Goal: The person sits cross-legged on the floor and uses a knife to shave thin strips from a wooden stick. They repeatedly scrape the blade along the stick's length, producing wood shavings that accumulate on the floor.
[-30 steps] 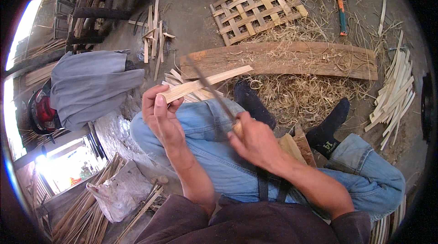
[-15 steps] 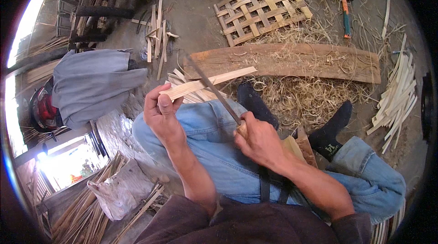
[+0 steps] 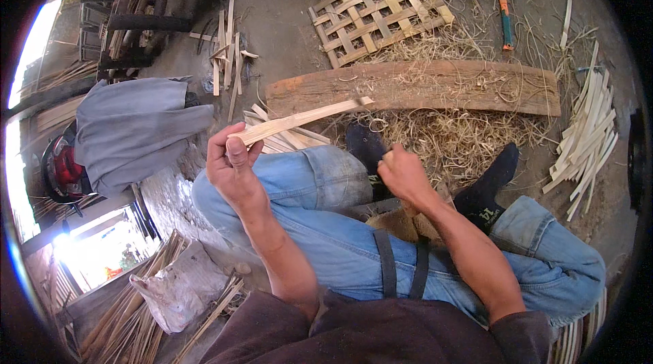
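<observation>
My left hand [image 3: 235, 163] pinches the near end of a flat, pale bamboo strip [image 3: 299, 120], thumb on top. The strip slants away up and to the right, its far end over the wooden board. In my right hand [image 3: 406, 175] is a knife [image 3: 388, 156], fingers closed round its handle. Its blade is hard to make out against the dark sock; a dark blurred part lies across the strip's far end. Several loose bamboo strips [image 3: 275, 134] lie on the ground beneath the held one, beside my knee.
A long wooden board [image 3: 435, 85] lies ahead among curly shavings [image 3: 449, 150]. Beyond are a woven bamboo panel [image 3: 381, 13] and a hammer [image 3: 505, 20]. Cut strips [image 3: 586, 133] are heaped at the right. A grey cloth [image 3: 139, 133] drapes something at the left, above a pale sack [image 3: 180, 286].
My right hand with the knife has moved up and to the right, away from my lap. The blade has gone from crossing the strip's middle to its far end.
</observation>
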A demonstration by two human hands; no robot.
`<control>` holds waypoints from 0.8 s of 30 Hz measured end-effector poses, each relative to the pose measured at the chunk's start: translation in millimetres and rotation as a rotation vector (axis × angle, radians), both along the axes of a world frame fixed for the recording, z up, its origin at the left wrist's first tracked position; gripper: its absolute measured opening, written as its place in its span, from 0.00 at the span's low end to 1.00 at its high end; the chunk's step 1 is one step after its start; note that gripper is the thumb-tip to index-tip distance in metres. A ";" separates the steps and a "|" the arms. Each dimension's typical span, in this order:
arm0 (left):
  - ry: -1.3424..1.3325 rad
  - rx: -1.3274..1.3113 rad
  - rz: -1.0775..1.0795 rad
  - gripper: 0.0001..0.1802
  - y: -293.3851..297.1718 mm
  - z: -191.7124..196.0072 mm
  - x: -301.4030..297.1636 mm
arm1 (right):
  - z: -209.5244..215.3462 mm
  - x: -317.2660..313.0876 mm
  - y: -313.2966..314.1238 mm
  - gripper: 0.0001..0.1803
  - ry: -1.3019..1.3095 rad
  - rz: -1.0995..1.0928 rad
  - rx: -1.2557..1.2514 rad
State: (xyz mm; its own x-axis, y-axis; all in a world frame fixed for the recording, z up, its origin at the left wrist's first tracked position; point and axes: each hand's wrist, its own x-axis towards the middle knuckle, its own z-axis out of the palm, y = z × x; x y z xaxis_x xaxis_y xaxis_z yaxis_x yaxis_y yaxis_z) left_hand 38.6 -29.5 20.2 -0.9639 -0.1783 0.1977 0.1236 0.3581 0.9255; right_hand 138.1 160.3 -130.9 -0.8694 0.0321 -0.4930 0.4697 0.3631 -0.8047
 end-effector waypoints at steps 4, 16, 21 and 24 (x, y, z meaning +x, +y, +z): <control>0.009 0.019 0.001 0.27 -4.3 -1.9 3.6 | 8.0 0.0 -0.5 0.18 0.001 0.100 0.008; 0.103 -0.142 0.129 0.25 -10.0 -11.2 -7.0 | 40.8 -3.8 -21.0 0.19 0.030 0.014 -0.072; 0.240 -0.310 0.121 0.22 -5.7 -12.9 -10.8 | 105.9 -4.7 -32.1 0.20 0.248 0.099 -0.242; 0.322 -0.405 0.100 0.22 -5.9 -10.9 -12.0 | 99.7 -10.1 -21.2 0.18 0.192 0.152 -0.188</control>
State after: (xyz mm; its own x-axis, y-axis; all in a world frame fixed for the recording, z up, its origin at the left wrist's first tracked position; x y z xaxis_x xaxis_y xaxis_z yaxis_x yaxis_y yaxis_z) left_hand 26.6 -35.4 9.3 -0.8254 -0.1139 0.5529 0.3259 0.7036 0.6315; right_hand 128.0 139.1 -31.2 -0.9353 -0.1814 -0.3039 0.2541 0.2535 -0.9334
